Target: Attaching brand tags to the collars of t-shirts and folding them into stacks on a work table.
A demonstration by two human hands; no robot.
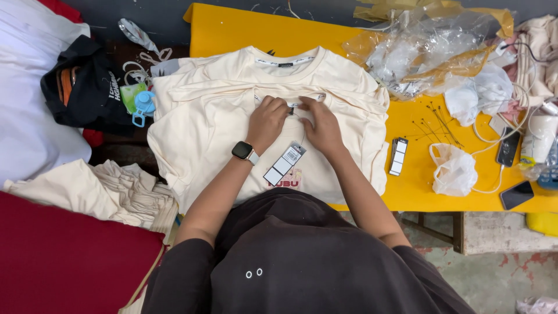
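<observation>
Our left hand (266,119) and right hand (321,125) pinch the collar of the top cream shirt (221,134) on the yellow table (418,174), fingers closed narrow. A paper tag (285,163) hangs below; we'd best keep the collar flat.

Tags (397,156) lie right of shirts (232,122) on table (418,192).
</observation>
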